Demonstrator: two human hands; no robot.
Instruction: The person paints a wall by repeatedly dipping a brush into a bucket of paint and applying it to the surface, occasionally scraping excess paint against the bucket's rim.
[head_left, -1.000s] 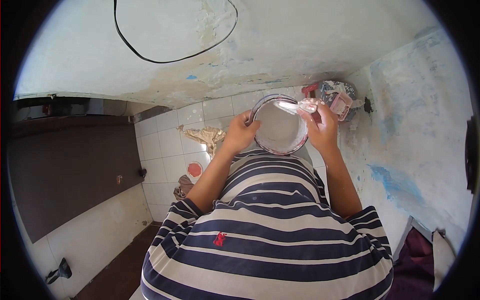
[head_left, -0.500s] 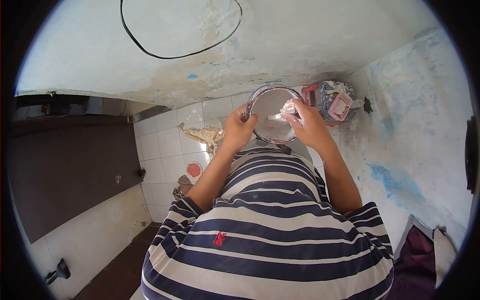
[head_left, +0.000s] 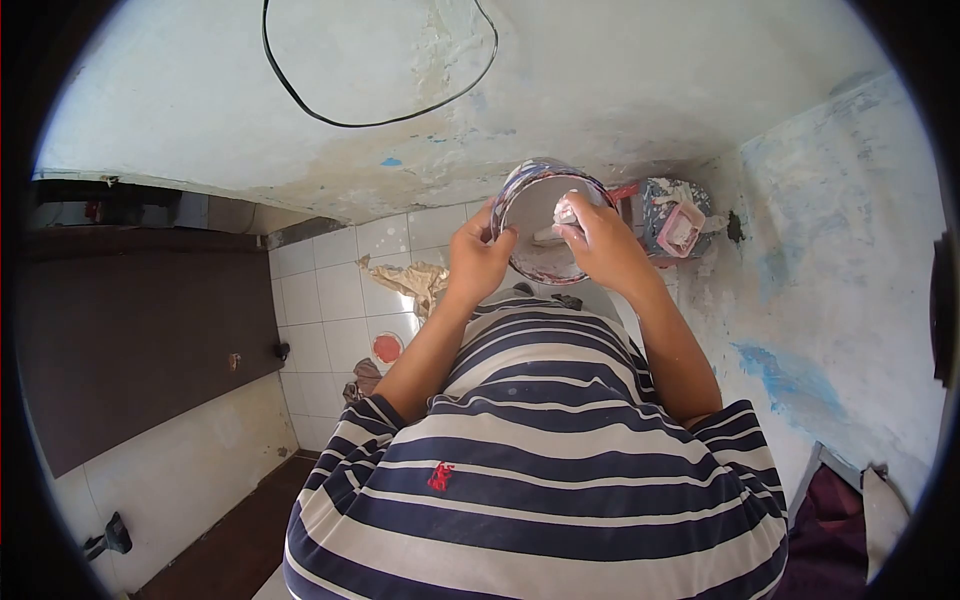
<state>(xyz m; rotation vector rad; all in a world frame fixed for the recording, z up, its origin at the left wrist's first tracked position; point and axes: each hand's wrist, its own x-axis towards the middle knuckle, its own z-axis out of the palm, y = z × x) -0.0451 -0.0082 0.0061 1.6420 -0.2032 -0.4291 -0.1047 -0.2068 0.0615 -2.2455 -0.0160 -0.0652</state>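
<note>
My left hand (head_left: 482,254) grips the left rim of a round bucket (head_left: 553,276) with a paint-smeared wall, held in front of my belly. Over the bucket's right side, my right hand (head_left: 603,243) is closed on a whitish, paint-covered tool (head_left: 548,234). The tool points down and left into the bucket, and the fingers cover its upper part. Pale paint or paste shows inside the bucket.
A paint-splashed container (head_left: 662,200) with a pink tray (head_left: 681,228) stands right of the bucket. A tan cloth (head_left: 410,279) and a red round lid (head_left: 387,347) lie on the tiled floor. A black cable (head_left: 360,124) hangs against the wall ahead.
The bucket has tilted a little, showing more of its far outer side. My right hand has shifted slightly with the tool, which reaches lower into the bucket. My left hand keeps its hold.
</note>
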